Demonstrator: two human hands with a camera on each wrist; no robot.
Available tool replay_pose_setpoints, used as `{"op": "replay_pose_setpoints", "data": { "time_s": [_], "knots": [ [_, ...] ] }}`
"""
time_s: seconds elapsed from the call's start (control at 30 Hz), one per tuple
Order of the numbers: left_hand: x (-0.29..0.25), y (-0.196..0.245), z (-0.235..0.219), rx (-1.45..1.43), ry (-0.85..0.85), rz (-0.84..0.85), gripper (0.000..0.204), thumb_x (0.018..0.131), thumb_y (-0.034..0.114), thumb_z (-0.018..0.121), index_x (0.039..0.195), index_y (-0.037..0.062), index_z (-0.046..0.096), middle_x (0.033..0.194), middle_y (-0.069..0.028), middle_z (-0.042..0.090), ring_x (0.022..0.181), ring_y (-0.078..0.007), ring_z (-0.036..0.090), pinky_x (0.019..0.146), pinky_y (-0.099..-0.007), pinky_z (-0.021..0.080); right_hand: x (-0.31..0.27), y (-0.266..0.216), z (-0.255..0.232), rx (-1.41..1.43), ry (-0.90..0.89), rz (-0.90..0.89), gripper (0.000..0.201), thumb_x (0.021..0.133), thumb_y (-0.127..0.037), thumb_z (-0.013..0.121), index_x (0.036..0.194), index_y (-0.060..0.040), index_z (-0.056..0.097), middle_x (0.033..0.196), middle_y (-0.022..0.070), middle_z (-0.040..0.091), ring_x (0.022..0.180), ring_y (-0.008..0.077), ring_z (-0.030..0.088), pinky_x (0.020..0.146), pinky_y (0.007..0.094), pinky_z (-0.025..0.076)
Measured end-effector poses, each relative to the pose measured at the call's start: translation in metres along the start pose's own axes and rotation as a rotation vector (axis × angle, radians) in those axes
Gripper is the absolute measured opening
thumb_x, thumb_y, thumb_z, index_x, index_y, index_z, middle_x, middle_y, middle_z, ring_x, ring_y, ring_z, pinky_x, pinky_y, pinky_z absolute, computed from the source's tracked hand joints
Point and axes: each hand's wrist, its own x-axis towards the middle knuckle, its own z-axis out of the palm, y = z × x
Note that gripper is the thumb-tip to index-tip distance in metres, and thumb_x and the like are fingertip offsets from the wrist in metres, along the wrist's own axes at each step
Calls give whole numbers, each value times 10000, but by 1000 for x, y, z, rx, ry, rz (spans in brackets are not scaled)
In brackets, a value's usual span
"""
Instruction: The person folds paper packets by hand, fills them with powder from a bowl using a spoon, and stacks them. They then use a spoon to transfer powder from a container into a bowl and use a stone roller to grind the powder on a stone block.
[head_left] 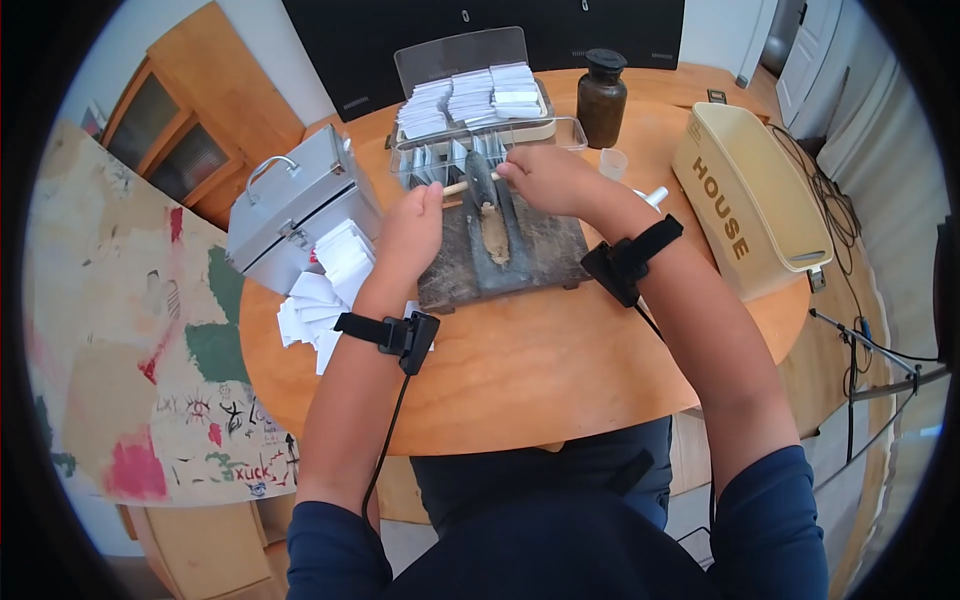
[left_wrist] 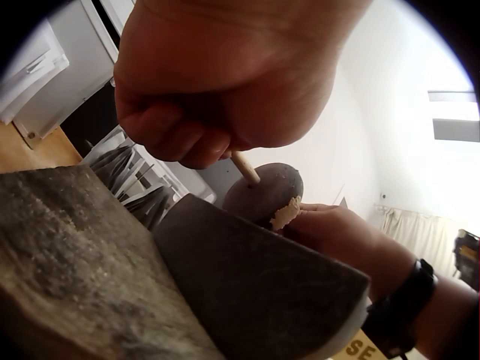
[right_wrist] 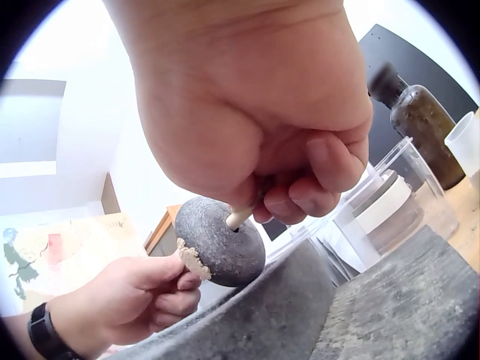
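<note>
At the left, the left hand (head_left: 412,228) curls its fingers round one end of a wooden rod (head_left: 456,188), whose entry into the dark wheel (head_left: 480,178) is plain in the left wrist view. The wheel stands between the hands at the far part of the grey trough (head_left: 512,262); only the head view shows pale powder (head_left: 496,240) lying inside, while both wrist views reveal a crumbly crust (right_wrist: 193,259) on the wheel's edge. To the right, the right hand (head_left: 556,180) grips the rod's other end, fingers curled.
</note>
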Motion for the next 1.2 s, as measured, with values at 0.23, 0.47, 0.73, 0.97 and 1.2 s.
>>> {"op": "replay_pose_setpoints", "data": {
  "time_s": [0.23,0.47,0.73,0.97,1.2],
  "knots": [
    [-9,0,3,110,-38,-29,441,1012,389,402,947,8,614,895,-248,642,896,-431,613,785,-462,472,-7,-6,-1,6,-62,53,369,1003,-327,439,995,-20,644,998,208,663,975,395,611,864,465,468],
    [-43,0,7,178,-73,10,430,1011,393,405,938,26,617,867,-254,638,871,-443,610,757,-486,476,-38,-18,1,-56,-137,98,372,1000,-331,432,1039,-44,665,1039,203,674,1019,391,617,890,473,473],
    [-64,7,6,153,-20,14,389,1013,348,420,874,23,581,821,-244,624,835,-460,590,713,-515,453,-52,-20,8,-69,-64,69,345,1001,-338,432,1010,-58,633,975,194,674,961,394,626,834,482,487],
    [-79,18,0,159,-13,52,389,1020,333,427,869,-9,534,789,-246,570,791,-445,565,671,-462,429,-64,-20,11,31,-42,64,318,999,-321,446,968,-46,603,924,208,666,916,422,615,788,498,481],
    [-90,33,1,120,68,86,333,1006,312,459,849,30,539,724,-228,580,736,-458,566,620,-502,424,-72,-17,13,120,-60,79,315,999,-316,451,965,-34,587,909,222,656,896,436,606,774,501,473]
  ]
}}
